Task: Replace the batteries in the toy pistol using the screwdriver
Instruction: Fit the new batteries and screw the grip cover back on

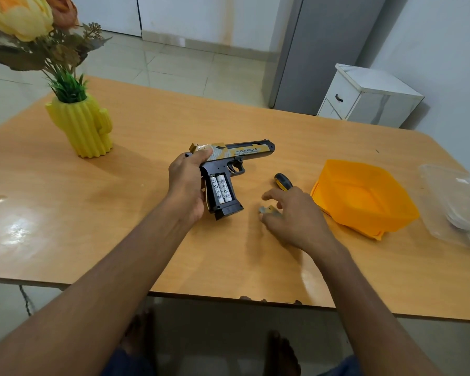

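Observation:
A black and gold toy pistol lies on its side on the wooden table, barrel pointing right. Its grip compartment is open and shows two white batteries side by side. My left hand grips the rear of the pistol and the back of its grip. My right hand hovers low over the table to the pistol's right, fingers curled around a small grey-gold cover piece under the fingertips. A screwdriver with a black and yellow handle lies just beyond my right hand.
An orange plastic bowl stands right of my right hand. A clear plastic bag lies at the table's far right edge. A yellow cactus-shaped vase with artificial flowers stands at the back left. A white cabinet stands behind the table.

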